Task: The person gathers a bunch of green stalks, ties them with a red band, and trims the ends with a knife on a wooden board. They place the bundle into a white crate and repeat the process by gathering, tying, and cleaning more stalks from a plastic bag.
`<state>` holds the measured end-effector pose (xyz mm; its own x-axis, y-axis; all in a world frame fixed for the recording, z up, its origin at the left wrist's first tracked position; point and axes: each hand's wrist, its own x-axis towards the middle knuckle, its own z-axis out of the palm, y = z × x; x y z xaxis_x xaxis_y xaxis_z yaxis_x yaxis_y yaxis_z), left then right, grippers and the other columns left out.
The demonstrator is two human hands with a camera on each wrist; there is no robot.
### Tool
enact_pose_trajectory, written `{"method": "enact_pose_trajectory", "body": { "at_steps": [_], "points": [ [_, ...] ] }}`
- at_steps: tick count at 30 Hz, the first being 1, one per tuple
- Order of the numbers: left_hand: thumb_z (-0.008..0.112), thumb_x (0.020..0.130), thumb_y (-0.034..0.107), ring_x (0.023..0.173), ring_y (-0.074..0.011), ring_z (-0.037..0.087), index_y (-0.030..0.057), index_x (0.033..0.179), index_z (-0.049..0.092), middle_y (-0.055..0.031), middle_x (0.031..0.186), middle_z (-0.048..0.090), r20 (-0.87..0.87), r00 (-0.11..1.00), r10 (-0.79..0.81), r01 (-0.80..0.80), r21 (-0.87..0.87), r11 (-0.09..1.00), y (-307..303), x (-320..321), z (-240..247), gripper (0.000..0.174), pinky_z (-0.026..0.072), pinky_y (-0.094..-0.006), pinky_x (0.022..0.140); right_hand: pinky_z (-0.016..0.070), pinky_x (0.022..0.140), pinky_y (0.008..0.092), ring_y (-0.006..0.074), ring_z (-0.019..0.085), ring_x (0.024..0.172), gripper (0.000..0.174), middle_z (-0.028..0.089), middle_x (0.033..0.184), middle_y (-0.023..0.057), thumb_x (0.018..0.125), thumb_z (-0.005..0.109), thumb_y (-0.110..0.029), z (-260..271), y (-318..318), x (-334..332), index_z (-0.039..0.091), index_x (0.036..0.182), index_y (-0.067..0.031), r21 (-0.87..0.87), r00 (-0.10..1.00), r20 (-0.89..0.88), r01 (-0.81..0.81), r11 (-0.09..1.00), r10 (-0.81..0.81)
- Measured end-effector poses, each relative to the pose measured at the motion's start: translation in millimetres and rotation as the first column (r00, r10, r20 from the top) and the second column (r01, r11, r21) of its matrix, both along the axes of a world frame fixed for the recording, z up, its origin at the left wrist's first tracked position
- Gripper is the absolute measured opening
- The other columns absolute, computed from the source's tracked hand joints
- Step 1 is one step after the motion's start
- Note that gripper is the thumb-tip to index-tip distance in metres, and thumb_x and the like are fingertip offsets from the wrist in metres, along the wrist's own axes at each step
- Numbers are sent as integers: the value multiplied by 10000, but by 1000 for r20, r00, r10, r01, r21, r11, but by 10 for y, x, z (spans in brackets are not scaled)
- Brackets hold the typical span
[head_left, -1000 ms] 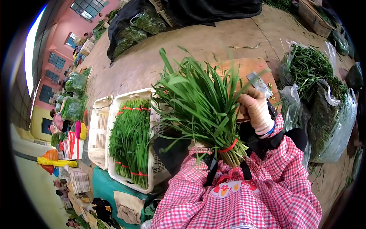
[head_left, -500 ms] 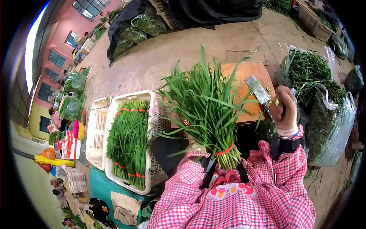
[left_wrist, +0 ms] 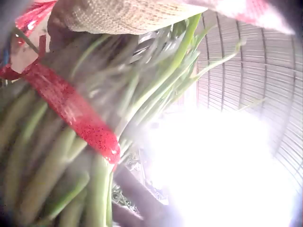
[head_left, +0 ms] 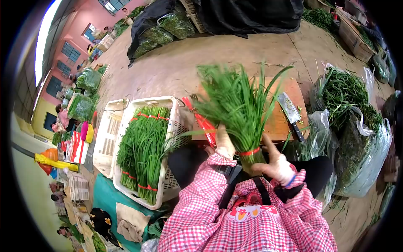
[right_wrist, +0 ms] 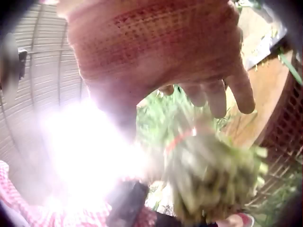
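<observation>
A bunch of long green stalks (head_left: 239,113), bound near its cut ends by a red tie (head_left: 250,151), stands leafy side away from the body. My left hand (head_left: 225,143) holds the bunch from its left side, with red strips (head_left: 204,122) hanging beside that hand. Close to the stalks' right side, my right hand (head_left: 275,163) has its fingers and thumb spread. In the left wrist view the red tie (left_wrist: 75,111) crosses the stalks under the hand's knitted cover (left_wrist: 123,16). The right wrist view shows the spread right hand (right_wrist: 161,52) above the blurred cut ends (right_wrist: 213,177).
A white crate (head_left: 174,126) of tied green bunches stands on the left. Behind the held bunch lies a wooden board (head_left: 275,126) with a cleaver (head_left: 290,113) on it. Plastic bags of greens (head_left: 357,147) stand on the right; black sheeting (head_left: 252,17) lies at the back.
My right hand has come from beside the cleaver down and left to the stalks' cut ends. The leaves have swung, and the red strips by my left hand show more fully.
</observation>
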<state>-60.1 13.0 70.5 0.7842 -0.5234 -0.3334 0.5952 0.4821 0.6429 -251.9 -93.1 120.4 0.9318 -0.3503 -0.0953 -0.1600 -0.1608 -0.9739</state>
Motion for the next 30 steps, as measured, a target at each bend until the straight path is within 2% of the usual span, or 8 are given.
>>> {"method": "enact_pose_trajectory", "body": {
  "at_steps": [3, 5, 11, 13, 16, 18, 22, 30],
  "points": [
    [512, 956, 441, 1148, -242, 564, 54, 1288, 531, -95, 1262, 600, 60, 992, -113, 85, 352, 932, -56, -48, 220, 510, 431, -412, 980, 418, 1050, 338, 292, 505, 1268, 1071, 497, 1382, 225, 657, 846, -122, -67, 144, 266, 209, 1511, -10, -156, 957, -214, 165, 974, -196],
    [496, 979, 376, 1233, -252, 502, 28, 1367, 463, -108, 1371, 517, 113, 950, -292, 245, 315, 917, 31, -64, 84, 522, 375, -404, 1046, 480, 966, 344, 220, 551, 1139, 986, 526, 1337, 163, 736, 749, 40, -957, 215, 388, 179, 1531, -74, 669, 958, -14, 222, 709, -288],
    [552, 975, 298, 1079, -201, 563, 44, 1348, 499, -92, 1263, 527, 278, 961, -1, -131, 454, 881, 728, -332, 135, 454, 464, -387, 930, 510, 926, 384, 274, 600, 1102, 688, 556, 1282, 131, 843, 588, 0, -836, -54, 233, 309, 1469, -52, 851, 966, -62, 182, 493, -250],
    [571, 967, 279, 972, -186, 576, 62, 1307, 518, -52, 1154, 546, 300, 943, -142, -43, 536, 843, 967, -476, -163, 406, 482, -389, 860, 521, 876, 369, 276, 617, 1053, 572, 590, 1214, 135, 867, 564, -109, -761, -147, 168, 382, 1404, -28, 812, 968, -9, 153, 563, -250],
    [441, 1011, 201, 1281, -277, 449, 62, 1371, 501, -158, 1354, 499, 604, 496, -624, 41, 702, 711, 814, -511, 118, 391, 319, -361, 1108, 531, 914, 385, 278, 637, 1053, 515, 589, 1217, 160, 935, 508, -170, -616, -147, 72, 367, 1404, -13, 772, 980, 34, 100, 628, -198],
    [474, 1019, 311, 1203, -195, 510, 41, 1312, 543, -84, 1332, 544, 364, 896, -253, 247, 65, 967, 385, -552, -22, 405, 382, -326, 1049, 525, 917, 374, 279, 626, 1073, 660, 550, 1289, 166, 913, 570, -236, -301, 24, -68, 290, 1470, -18, 715, 966, 31, 157, 681, -256],
    [573, 969, 403, 1096, -147, 569, 31, 1346, 518, -41, 1230, 626, -58, 887, -458, 415, -333, 847, 272, -495, 407, 532, 424, -318, 991, 433, 1012, 383, 265, 515, 1208, 891, 456, 1401, 112, 788, 753, -304, -483, 65, -444, 276, 1492, -39, 504, 982, 172, -21, 863, -77],
    [639, 864, 92, 969, -166, 616, 13, 1282, 554, -72, 1093, 668, 215, 945, -247, 211, 178, 961, 404, -221, 762, 434, 494, -320, 881, 507, 913, 376, 265, 593, 1101, 485, 584, 1259, 127, 935, 580, -343, -511, -537, 177, 517, 1306, -37, 414, 999, 6, 47, 909, -54]
  ]
}}
